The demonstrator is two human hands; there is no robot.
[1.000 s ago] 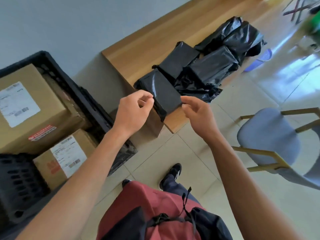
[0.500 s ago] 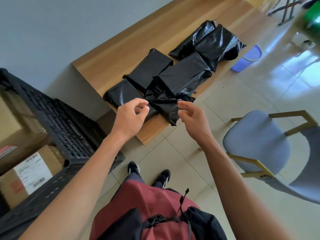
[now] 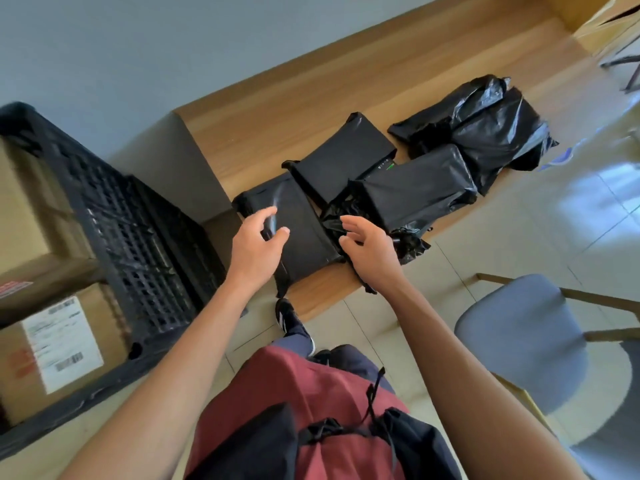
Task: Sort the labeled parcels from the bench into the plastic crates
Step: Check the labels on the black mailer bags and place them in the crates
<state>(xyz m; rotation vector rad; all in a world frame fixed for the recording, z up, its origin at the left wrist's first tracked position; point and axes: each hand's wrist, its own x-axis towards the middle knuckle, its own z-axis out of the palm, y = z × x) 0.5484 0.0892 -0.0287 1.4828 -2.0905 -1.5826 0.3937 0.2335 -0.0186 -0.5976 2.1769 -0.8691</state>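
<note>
A person in a red top stands at the end of a low wooden bench, both bare hands reaching down over the nearest of several black plastic-wrapped parcels. The left hand hovers over the nearest parcel, fingers loosely curved and apart, holding nothing; whether the fingertips touch the wrap cannot be told through the blur. The right hand is spread at the parcel's right edge, beside crumpled black film, also gripping nothing. That parcel lies flat at the bench's near corner; a second parcel and a third parcel sit just behind it, with a bulkier black bag farther along. To the left stands a black plastic crate holding cardboard boxes, one labeled box nearest. A grey chair stands at right.
</note>
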